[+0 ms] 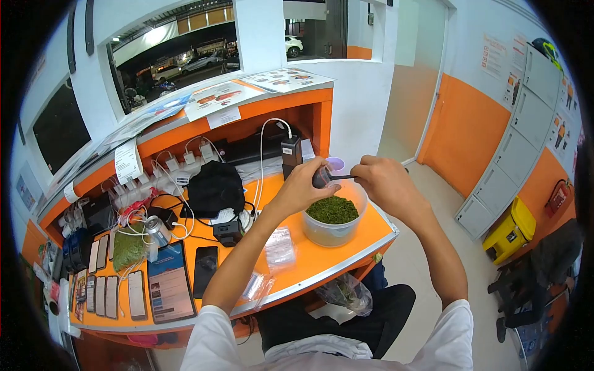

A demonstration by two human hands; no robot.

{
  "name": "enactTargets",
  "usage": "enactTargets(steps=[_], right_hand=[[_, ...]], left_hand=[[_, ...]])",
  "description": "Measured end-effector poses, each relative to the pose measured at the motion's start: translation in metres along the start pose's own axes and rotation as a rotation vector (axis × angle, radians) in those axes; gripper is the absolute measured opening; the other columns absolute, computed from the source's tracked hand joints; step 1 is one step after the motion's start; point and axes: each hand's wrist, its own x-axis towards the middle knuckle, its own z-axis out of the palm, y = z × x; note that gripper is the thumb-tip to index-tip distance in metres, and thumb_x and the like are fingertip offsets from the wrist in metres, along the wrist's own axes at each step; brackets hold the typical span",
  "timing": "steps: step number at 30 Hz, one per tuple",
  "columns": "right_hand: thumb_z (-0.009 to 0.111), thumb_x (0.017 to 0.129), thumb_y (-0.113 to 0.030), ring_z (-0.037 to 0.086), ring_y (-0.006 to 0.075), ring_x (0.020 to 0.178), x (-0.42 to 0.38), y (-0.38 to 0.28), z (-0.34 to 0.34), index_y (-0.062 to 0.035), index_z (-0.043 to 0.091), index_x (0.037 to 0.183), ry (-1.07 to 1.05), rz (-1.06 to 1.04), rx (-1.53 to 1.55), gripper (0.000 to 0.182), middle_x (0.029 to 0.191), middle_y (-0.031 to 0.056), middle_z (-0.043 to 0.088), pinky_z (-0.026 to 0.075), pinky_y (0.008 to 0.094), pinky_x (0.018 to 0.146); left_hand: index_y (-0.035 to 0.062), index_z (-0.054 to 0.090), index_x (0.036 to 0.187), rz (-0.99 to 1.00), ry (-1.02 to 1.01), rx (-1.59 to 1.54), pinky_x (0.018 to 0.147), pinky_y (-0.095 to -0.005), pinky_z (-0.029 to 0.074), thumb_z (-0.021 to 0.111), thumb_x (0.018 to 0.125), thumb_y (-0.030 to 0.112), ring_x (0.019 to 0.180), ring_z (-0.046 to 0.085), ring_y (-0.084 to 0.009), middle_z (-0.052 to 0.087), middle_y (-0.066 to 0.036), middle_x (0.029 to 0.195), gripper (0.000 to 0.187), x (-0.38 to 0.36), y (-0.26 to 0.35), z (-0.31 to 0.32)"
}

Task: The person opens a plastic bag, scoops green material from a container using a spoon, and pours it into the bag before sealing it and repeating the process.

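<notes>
Orange desktop [309, 269], metal-edged, tub [328, 235] near its right corner.

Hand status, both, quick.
Left hand: closed around a small container, above the green flakes.
Right hand: closed, pinching a dark handle.

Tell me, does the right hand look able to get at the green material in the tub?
Probably yes: the tub is open-topped, its green material is uncovered, and the right hand is close by, though occupied with a dark handle.
</notes>
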Motion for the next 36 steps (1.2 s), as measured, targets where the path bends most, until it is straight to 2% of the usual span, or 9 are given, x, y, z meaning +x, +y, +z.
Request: enactTargets(steps=[1,14,17,20,22,26,27,34,36], right_hand=[[0.069,0.089,-0.005,0.067,0.0355,0.085,-0.002,-0.001,-0.002,-0.0009,0.077,0.102,0.031,0.035,0.022,0.016,0.092,0.0155,0.069,0.054,0.0457,0.077],[0.069,0.087,-0.003,0.066,0.0385,0.086,-0.018,0.005,-0.055,0.0027,0.077,0.097,0.092,0.185,0.181,0.013,0.088,0.0191,0.069,0.052,0.0484,0.080],[0.071,0.085,-0.004,0.067,0.0399,0.089,-0.014,0.016,-0.038,0.0034,0.077,0.095,0.011,0.266,0.078,0.014,0.092,0.0214,0.071,0.052,0.0489,0.082],[0.074,0.086,-0.009,0.069,0.0412,0.095,-0.003,0.021,0.014,0.0040,0.076,0.100,-0.154,0.234,0.081,0.019,0.099,0.0249,0.072,0.054,0.0488,0.086],[0.077,0.088,-0.014,0.070,0.0387,0.096,0.003,0.011,0.033,0.0025,0.074,0.112,-0.053,0.099,0.232,0.029,0.105,0.0227,0.074,0.055,0.0455,0.086],[0.074,0.097,-0.020,0.071,0.0264,0.108,0.017,-0.005,0.017,0.0020,0.072,0.124,0.023,0.182,0.791,0.035,0.116,0.0160,0.075,0.055,0.0396,0.093],[0.074,0.096,-0.025,0.073,0.0222,0.097,0.017,-0.006,0.025,0.0061,0.073,0.118,0.078,0.126,0.938,0.038,0.100,0.0143,0.076,0.057,0.0351,0.090],[0.074,0.096,-0.014,0.068,0.0113,0.087,0.002,-0.018,0.038,0.0061,0.076,0.102,-0.011,0.274,1.202,0.021,0.094,0.0073,0.073,0.055,0.0288,0.079],[0.074,0.096,-0.009,0.065,0.0093,0.079,-0.002,-0.015,0.038,0.0061,0.077,0.098,0.239,0.222,1.167,0.016,0.090,0.0056,0.072,0.051,0.0262,0.072]], left_hand=[[0.0003,0.062,0.109,0.015,0.042,-0.011,0.078,-0.0346,0.052,0.087,0.083,0.025,0.082,0.063,-0.0199,0.067,-0.011,0.094,0.044,-0.002,-0.002,0.002],[0.0033,0.062,0.113,0.003,0.072,-0.017,0.079,-0.0337,0.052,0.086,0.087,0.025,0.087,0.065,-0.0181,0.067,-0.009,0.094,0.042,-0.014,-0.015,-0.006],[0.0054,0.063,0.124,-0.095,0.016,-0.106,0.082,-0.0324,0.052,0.080,0.092,0.025,0.093,0.064,-0.0159,0.067,-0.006,0.103,0.041,-0.021,-0.015,-0.013],[0.0036,0.060,0.138,-0.237,0.031,-0.585,0.084,-0.0295,0.049,0.069,0.099,0.030,0.096,0.060,-0.0129,0.062,-0.003,0.107,0.048,-0.027,-0.013,-0.014],[-0.0014,0.053,0.147,-0.251,-0.242,-1.396,0.084,-0.0284,0.046,0.059,0.101,0.033,0.096,0.055,-0.0122,0.057,-0.002,0.108,0.058,-0.036,-0.006,-0.018],[-0.0040,0.049,0.148,-0.239,-0.298,-1.575,0.081,-0.0314,0.045,0.061,0.094,0.033,0.094,0.053,-0.0141,0.055,-0.004,0.107,0.066,-0.051,0.007,-0.009],[-0.0036,0.049,0.148,-0.281,-0.270,-1.589,0.079,-0.0317,0.044,0.062,0.093,0.034,0.091,0.052,-0.0146,0.055,-0.006,0.105,0.068,-0.053,0.017,-0.009],[0.0000,0.050,0.143,-0.233,-0.391,-1.593,0.094,-0.0364,0.055,0.061,0.102,0.024,0.114,0.065,-0.0231,0.065,-0.014,0.124,0.049,-0.059,0.016,0.010],[-0.0008,0.052,0.142,-0.255,-0.295,-1.214,0.101,-0.0389,0.055,0.057,0.108,0.025,0.125,0.065,-0.0273,0.065,-0.017,0.130,0.043,-0.061,0.034,0.016]])
